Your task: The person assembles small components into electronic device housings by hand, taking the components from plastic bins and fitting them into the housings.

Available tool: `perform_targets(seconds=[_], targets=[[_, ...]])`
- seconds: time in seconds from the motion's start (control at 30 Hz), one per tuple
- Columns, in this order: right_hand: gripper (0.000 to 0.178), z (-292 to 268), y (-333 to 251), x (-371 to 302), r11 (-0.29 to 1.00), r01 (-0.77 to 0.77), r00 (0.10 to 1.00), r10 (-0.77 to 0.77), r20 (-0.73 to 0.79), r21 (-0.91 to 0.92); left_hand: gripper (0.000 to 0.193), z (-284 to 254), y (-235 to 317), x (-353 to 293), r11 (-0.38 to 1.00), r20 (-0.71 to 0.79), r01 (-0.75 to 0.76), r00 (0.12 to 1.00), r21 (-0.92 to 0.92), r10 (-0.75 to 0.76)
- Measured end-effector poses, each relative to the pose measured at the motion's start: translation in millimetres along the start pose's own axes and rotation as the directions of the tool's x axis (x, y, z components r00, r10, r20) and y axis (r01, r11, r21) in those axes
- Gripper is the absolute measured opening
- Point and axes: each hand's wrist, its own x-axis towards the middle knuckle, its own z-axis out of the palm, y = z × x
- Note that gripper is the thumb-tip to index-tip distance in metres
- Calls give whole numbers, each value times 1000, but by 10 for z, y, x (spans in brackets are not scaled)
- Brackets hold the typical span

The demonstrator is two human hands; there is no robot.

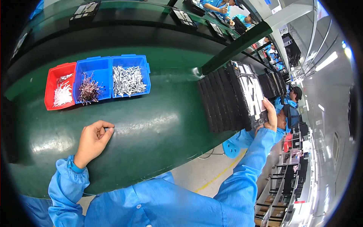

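My right hand (270, 115) is at the right end of the table, gripping the edge of the top black tray (247, 94), which carries white and silvery flat pieces. Beneath that tray is a stack of black trays (217, 102). My left hand (94, 142) rests above the green table (151, 130), its fingers curled and thumb close to the index finger; anything between them is too small to make out. Beyond it stand a red bin (49, 89) of small white pieces, a blue bin (92, 68) of thin brownish parts and a blue bin (130, 59) of silvery parts.
A green post (238, 47) rises behind the stack. On the far shelf lie several black trays (85, 11). More black trays (270, 85) stand beyond the stack. A blue stool (231, 149) is beside the table, and co-workers (293, 94) sit to the right.
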Motion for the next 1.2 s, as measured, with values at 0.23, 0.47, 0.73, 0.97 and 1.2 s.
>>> perform_targets(seconds=[0.23,0.47,0.73,0.97,1.2], targets=[[31,-376,335,271,1000,1,999,-1,-40,20,13,-15,2,-20,1000,17,10,1000,-7,-10],[27,122,105,69,997,-26,998,23,-50,-71,13,2,10,-11,1000,27,23,999,-12,-22],[40,11,181,125,966,-14,1000,10,-17,-258,13,-1,-42,-21,999,38,37,999,-25,-36],[56,189,128,-21,838,99,984,-161,-71,-537,13,1,-22,-11,1000,34,29,999,-5,-29],[106,884,-207,-444,427,175,985,-75,158,-887,14,-14,-25,-43,1000,22,20,1000,-2,-20]])
